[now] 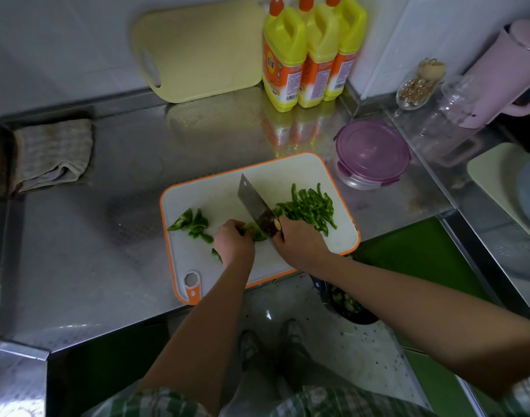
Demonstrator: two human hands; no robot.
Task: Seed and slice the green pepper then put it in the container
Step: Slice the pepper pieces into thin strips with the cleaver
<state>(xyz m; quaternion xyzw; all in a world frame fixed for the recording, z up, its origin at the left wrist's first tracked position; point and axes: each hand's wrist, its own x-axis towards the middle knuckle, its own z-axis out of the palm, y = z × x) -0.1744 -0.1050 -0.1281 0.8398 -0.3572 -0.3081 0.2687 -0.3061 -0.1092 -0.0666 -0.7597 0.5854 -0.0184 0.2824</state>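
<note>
- Your left hand is on the white, orange-edged cutting board. Its fingers curl over a green pepper piece and pin it down.
- Your right hand is wrapped round the dark handle of the cleaver. The blade slants away from you and to the left, with its edge at the pepper piece, just beside your left fingers.
- A pile of sliced pepper strips lies on the board to the right of the blade.
- Uncut pepper chunks lie to the left of your left hand, and one small scrap lies near that wrist.
- The round container, with its purple lid on, stands on the steel counter just beyond the board's far right corner.
- A dark bowl of green scraps sits on the floor beneath your right forearm.
- Three yellow bottles stand against the wall.
</note>
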